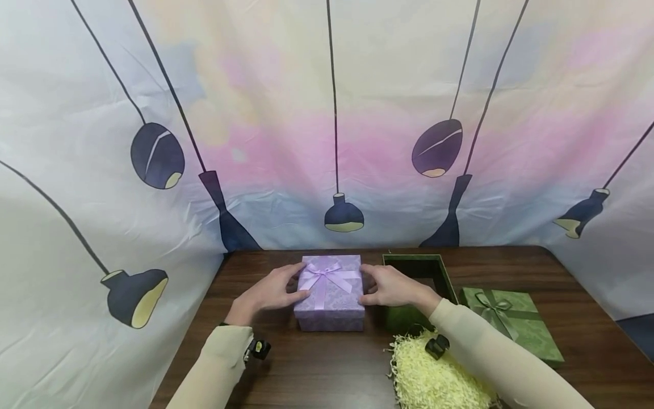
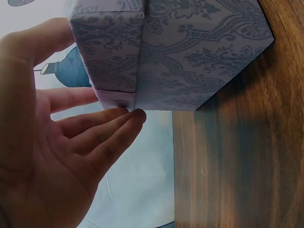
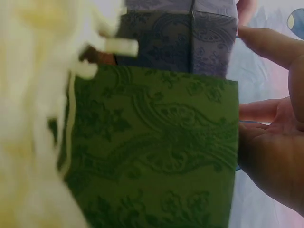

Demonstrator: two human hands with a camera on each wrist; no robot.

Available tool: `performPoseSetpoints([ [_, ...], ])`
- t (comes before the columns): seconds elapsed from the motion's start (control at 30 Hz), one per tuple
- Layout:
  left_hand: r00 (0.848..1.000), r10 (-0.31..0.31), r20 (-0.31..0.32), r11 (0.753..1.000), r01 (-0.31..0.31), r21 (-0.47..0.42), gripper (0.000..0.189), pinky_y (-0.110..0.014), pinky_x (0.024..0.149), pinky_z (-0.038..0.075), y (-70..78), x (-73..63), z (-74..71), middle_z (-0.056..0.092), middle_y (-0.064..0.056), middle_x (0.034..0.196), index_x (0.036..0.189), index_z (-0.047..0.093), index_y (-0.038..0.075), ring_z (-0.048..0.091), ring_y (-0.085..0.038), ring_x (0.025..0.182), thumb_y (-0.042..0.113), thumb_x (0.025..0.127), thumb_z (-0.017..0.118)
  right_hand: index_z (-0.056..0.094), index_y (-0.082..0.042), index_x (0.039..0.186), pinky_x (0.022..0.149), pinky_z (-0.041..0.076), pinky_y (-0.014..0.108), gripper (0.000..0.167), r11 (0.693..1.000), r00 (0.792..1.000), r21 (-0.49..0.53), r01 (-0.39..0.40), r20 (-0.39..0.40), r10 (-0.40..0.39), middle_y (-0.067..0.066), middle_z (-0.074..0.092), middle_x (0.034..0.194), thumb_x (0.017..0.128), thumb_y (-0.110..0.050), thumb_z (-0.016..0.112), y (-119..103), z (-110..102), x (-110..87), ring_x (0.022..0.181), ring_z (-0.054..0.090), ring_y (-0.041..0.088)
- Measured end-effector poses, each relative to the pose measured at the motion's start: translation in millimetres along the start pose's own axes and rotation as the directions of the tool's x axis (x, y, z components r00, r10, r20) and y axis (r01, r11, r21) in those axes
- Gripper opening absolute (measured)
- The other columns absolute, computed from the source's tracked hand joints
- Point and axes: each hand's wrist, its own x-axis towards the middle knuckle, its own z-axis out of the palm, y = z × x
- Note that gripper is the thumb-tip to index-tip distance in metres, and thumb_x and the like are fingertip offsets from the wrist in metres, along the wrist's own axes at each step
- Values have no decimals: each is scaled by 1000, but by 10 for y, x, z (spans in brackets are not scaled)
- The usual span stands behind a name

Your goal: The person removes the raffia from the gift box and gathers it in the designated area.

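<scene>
a cloth-walled nook: lamp-printed fabric (image 1: pixel 286 102) behind and beside a wood-grain table (image 1: pixel 327 369)

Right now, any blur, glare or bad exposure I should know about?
Right wrist: shredded paper looms at left, blurred and washed out; the green box beyond it is dark, embossing readable. Left wrist: dim, with the purple box rendered grey-blue, pattern legible. Head: better lit, purple and green distinct, soft sheen on the table's near side.
</scene>
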Motion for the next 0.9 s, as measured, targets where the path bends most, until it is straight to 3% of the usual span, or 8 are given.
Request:
performPoseSetpoints([
  [0.23, 999, 42, 3, 999, -42, -16, 76, -45, 106, 43, -15, 7, 20, 54, -14, 139, 147, 40, 3, 54, -24, 125, 47, 90, 64, 49, 6, 134, 78, 59, 31, 66, 999, 1000, 40, 21, 3, -21, 16, 65, 113, 81, -21, 77, -26, 49, 45, 92, 72, 24],
  [0.57, 996, 81, -21, 995, -83, -55, 74, -44, 100, 48, -34, 11, 18, 56, -16, 135, 145, 42, -1, 60, -23, 116, 42, 90, 67, 35, 11, 144, 86, 57, 38, 83, 994, 999, 99, -46, 14, 44, 21, 61, 124, 80, -21, 78, -23, 59, 70, 100, 69, 26],
  [0.9, 1000, 13, -1, 982, -13, -189, 83, -34, 89, 55, -44, 14, 58, 61, -15, 125, 148, 33, -6, 62, -22, 110, 39, 89, 70, 34, 10, 145, 94, 51, 41, 89, 992, 992, 36, -122, -13, 122, 17, 65, 121, 79, -29, 79, -37, 54, 87, 105, 66, 22],
])
